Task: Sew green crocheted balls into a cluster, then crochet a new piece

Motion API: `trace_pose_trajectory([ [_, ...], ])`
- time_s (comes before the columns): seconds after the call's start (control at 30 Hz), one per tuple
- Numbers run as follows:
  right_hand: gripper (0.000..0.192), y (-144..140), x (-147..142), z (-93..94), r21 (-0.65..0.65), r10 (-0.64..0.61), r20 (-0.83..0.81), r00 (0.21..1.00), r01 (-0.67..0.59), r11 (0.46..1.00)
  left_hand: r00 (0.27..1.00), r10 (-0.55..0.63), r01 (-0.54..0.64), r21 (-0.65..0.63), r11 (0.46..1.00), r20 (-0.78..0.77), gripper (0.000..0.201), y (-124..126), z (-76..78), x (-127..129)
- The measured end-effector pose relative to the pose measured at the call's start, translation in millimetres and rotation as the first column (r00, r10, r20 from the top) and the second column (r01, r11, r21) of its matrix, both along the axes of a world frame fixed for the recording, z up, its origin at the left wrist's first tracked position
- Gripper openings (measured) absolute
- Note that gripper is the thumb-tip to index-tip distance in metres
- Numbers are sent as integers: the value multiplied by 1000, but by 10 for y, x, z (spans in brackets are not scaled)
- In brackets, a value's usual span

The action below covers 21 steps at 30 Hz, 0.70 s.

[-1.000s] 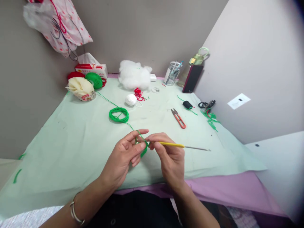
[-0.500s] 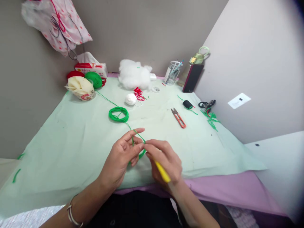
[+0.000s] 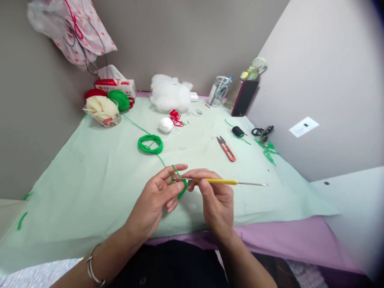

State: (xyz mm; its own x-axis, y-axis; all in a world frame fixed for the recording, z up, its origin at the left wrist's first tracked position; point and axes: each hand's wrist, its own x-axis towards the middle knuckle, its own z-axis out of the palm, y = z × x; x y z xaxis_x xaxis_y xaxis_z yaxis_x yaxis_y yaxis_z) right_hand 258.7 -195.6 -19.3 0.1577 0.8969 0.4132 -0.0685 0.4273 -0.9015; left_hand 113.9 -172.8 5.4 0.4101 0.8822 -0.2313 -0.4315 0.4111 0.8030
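Left hand [image 3: 156, 200] is up over the near edge of the table [image 3: 90, 180], thumb and fingers pinching a little green crochet piece [image 3: 181, 191], with the green yarn [image 3: 168, 166] looped over the index finger. The right hand [image 3: 216, 200] is just beside it, fingers pressed around the yellow-handled crochet hook [image 3: 222, 181], which lies about level with its bare metal end pointing off to the right. The hook's working tip is at the green piece, between the two hands, though it's too small to see exactly how it sits in the stitches.

The yarn runs back to a loose green coil [image 3: 150, 144] lying on the pale green table cover, and on from there towards a green yarn ball [image 3: 119, 99] at the back left. Red-handled thread snips [image 3: 226, 149] lie well apart to the right, and a white stuffing pile [image 3: 169, 93] sits by the back wall.
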Motion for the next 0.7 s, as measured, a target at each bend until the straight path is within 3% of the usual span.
trace_pose_trajectory([
  [0.17,20,19,41,-29,-78,13,-116,993,-22,997,999,-5,5,4,1000,-32,39,10,27,-29],
  [0.27,21,-16,61,-12,-38,-48,-34,998,47,998,999,9,-8,11,1000,-34,35,9,40,-36],
  [0.33,20,-57,57,-4,78,-144,179,973,132,988,999,34,-33,33,999,-42,37,-1,34,-24],
  [0.4,24,-92,42,-11,287,-271,405,873,160,945,998,55,-54,27,998,-37,44,-14,16,-6],
  [0.47,29,-107,25,-29,451,-368,527,766,115,885,999,37,-37,-31,999,8,49,-18,-7,3],
  [0.5,29,-105,18,-38,474,-386,537,750,110,874,999,15,-12,-72,997,41,50,-16,-18,2],
  [0.57,27,-88,14,-49,393,-346,461,817,161,905,994,-22,36,-141,989,102,45,-1,-33,-11],
  [0.63,25,-57,20,-47,211,-246,246,938,196,958,991,-20,41,-162,986,130,37,16,-38,-28],
  [0.7,24,-23,25,-31,69,-139,27,990,137,988,991,-1,19,-132,991,130,32,26,-37,-31],
])
